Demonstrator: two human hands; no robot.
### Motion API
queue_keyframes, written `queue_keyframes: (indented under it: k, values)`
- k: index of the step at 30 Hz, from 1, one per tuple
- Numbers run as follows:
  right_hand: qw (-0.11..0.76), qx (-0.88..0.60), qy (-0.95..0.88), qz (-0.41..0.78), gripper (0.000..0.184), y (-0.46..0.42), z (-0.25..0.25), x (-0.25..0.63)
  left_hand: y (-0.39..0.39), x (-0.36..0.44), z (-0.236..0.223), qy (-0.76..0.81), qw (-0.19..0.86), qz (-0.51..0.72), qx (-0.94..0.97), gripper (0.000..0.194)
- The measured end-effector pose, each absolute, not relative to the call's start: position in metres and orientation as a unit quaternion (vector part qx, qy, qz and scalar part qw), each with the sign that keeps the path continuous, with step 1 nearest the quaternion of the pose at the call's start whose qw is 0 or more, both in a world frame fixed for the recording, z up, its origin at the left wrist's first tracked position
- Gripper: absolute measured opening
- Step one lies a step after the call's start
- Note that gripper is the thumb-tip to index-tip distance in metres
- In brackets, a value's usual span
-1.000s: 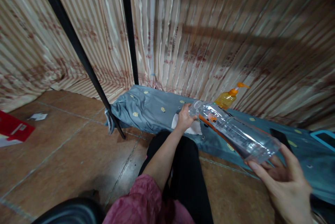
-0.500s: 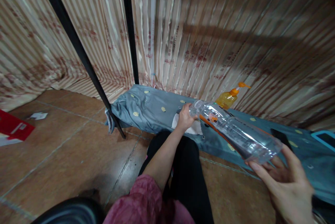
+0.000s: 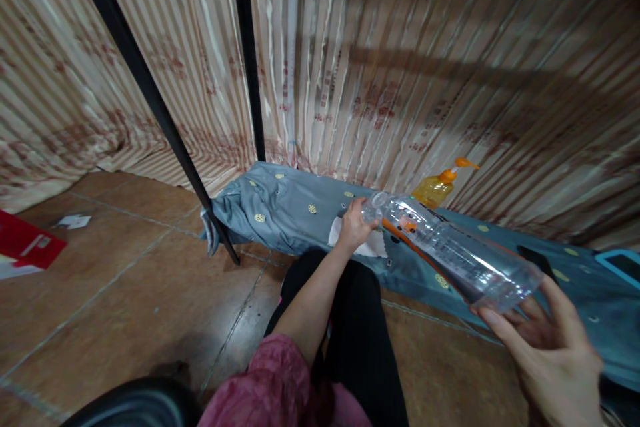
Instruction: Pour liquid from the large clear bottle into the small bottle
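A clear plastic bottle (image 3: 445,247) with an orange label band lies nearly level in the air between my hands. My left hand (image 3: 354,224) is closed round its neck and cap end. My right hand (image 3: 550,354) cups the bottle's base with fingers curled under it. Below the bottle a white cloth (image 3: 367,245) lies on a grey-blue sheet (image 3: 280,210) with yellow dots that is spread on the floor.
An orange pump bottle (image 3: 436,187) stands by the striped curtain (image 3: 400,60). A black phone (image 3: 536,259) and a teal-edged tray (image 3: 620,262) lie on the sheet at right. Two black poles (image 3: 150,90) rise at left. Red packaging (image 3: 25,247) lies on the brown tiles.
The bottle's base and my right hand have drifted slightly to the right and down. My left hand stays on the neck.
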State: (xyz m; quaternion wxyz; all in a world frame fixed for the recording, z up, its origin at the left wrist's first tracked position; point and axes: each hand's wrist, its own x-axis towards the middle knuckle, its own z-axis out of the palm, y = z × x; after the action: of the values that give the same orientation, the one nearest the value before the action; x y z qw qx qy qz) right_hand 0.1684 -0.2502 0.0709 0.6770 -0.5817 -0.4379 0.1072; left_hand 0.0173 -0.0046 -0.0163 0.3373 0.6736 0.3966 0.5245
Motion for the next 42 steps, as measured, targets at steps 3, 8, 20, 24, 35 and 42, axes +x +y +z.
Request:
queue_keyframes:
  k: [3, 8, 20, 24, 35, 42]
  values:
    - [0.674, -0.590, -0.432, 0.107, 0.094, -0.2513, 0.0737, 0.1669, -0.0042, 0.0180, -0.0179, 0.396, 0.336, 0.530, 0.671, 0.059]
    - [0.668, -0.608, -0.418, 0.099, 0.096, -0.2535, 0.0727, 0.1661, -0.0023, 0.0182, -0.0206, 0.392, 0.337, 0.536, 0.667, 0.060]
    - [0.678, -0.596, -0.415, 0.112, 0.094, -0.2514, 0.0737, 0.1650, -0.0031, 0.0181, -0.0183, 0.396, 0.332, 0.531, 0.672, 0.056]
    - [0.669, -0.617, -0.399, 0.108, 0.100, -0.2526, 0.0743, 0.1645, -0.0037, 0.0174, -0.0169, 0.400, 0.333, 0.526, 0.673, 0.056]
    - [0.668, -0.616, -0.400, 0.120, 0.099, -0.2517, 0.0735, 0.1664, -0.0034, 0.0170, -0.0184, 0.395, 0.327, 0.532, 0.674, 0.057]
    - [0.690, -0.589, -0.397, 0.138, 0.097, -0.2510, 0.0757, 0.1663, -0.0032, 0.0172, -0.0178, 0.396, 0.335, 0.526, 0.674, 0.058]
